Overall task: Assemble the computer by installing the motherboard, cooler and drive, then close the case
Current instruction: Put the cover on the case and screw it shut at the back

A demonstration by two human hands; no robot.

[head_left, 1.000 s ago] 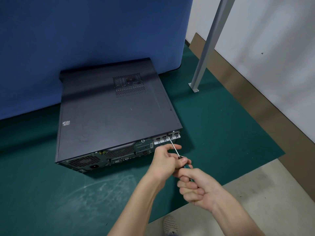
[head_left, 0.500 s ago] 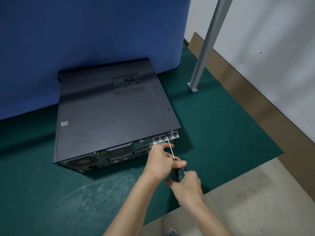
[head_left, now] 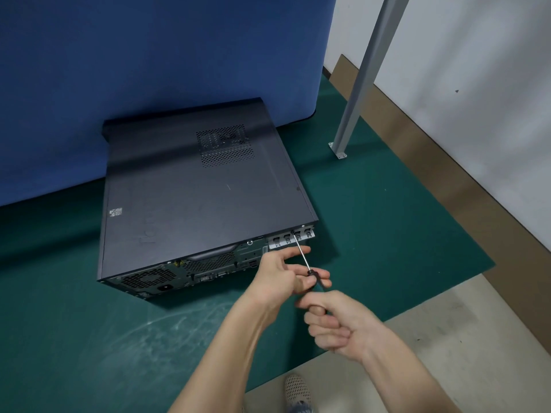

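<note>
A black computer case (head_left: 190,198) lies flat on a green mat, its side panel on top and its rear ports facing me. A screwdriver (head_left: 301,254) has its tip at a screw on the rear panel's upper right corner, by the silver slot covers (head_left: 290,240). My left hand (head_left: 283,275) pinches the front of the black handle, with the forefinger stretched along the metal shaft. My right hand (head_left: 340,323) is curled around the back end of the handle, which it mostly hides.
The green mat (head_left: 387,234) covers the floor around the case. A blue partition (head_left: 149,70) stands behind it. A grey metal post (head_left: 362,81) is bolted down to the right. Bare concrete floor (head_left: 447,338) and a shoe (head_left: 296,390) lie near me.
My right hand has rotated on the handle: it turned over half a second ago and now shows curled fingers again. The left hand and the tip stay at the same screw.
</note>
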